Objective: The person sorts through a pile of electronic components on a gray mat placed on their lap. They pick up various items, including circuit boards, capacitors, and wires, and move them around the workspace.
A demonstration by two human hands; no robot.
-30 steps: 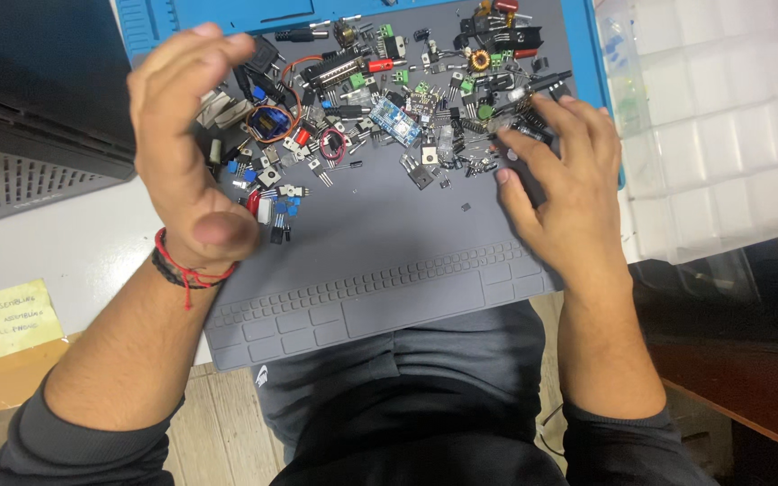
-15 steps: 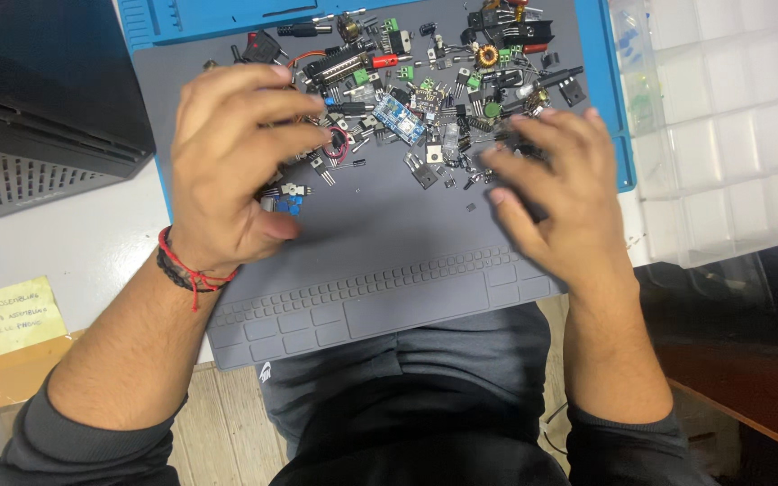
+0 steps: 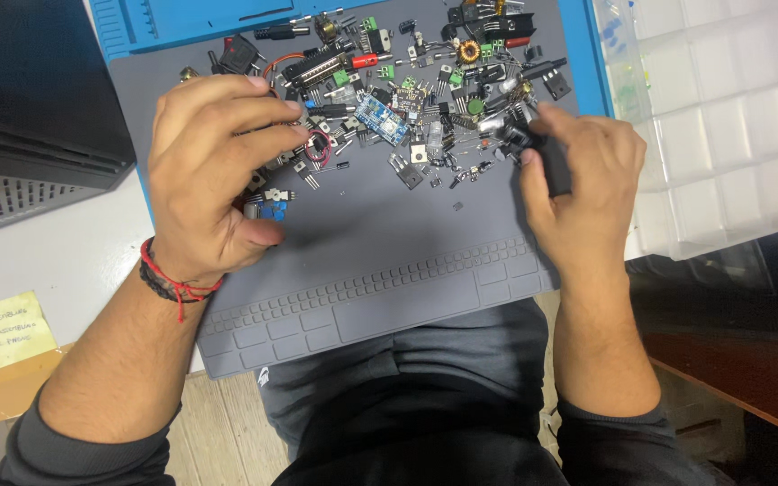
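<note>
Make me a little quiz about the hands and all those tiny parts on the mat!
1. True or false: the left hand rests over the parts pile.
2. What colour is the mat under the parts: A grey, B red, C yellow?
3. Which hand grips a dark part?

Key:
1. True.
2. A; a blue mat lies beneath it.
3. The right hand, at the pile's right edge beside the clear organiser box.
</note>
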